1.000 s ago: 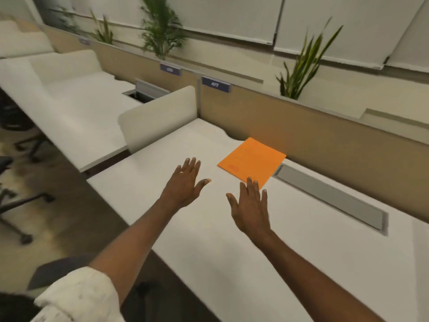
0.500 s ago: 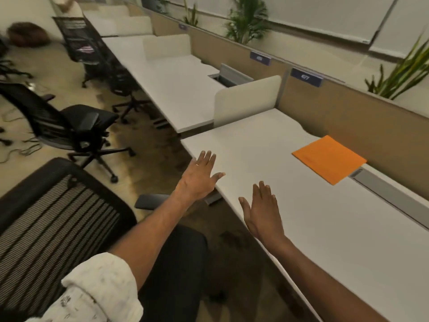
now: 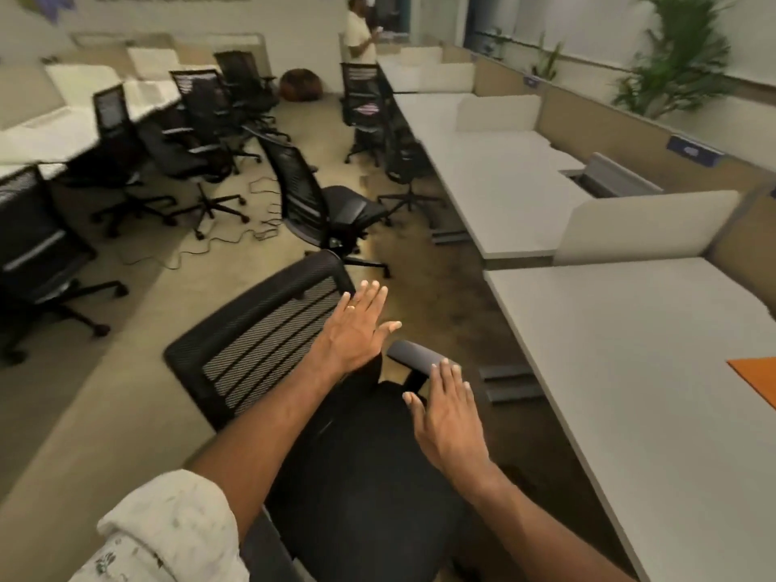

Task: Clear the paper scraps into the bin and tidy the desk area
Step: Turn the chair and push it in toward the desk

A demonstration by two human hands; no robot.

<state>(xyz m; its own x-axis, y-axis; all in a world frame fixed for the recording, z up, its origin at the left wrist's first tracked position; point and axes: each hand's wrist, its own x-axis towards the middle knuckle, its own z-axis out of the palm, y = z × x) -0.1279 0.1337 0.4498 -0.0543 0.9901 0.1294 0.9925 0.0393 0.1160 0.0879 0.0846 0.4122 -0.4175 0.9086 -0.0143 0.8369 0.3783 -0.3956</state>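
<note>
Both hands, left hand (image 3: 357, 329) and right hand (image 3: 447, 417), hover open and empty over the black office chair (image 3: 268, 342), suggesting the tidying step, likely pushing it toward the desk (image 3: 630, 371) at their right, where an orange paper (image 3: 758, 378) lies; no bin shows.

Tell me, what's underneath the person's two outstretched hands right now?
A black office chair. The left hand hovers over its mesh backrest, the right hand beside the armrest, above the dark seat. The arms cover part of the seat, and the chair's base is hidden.
</note>
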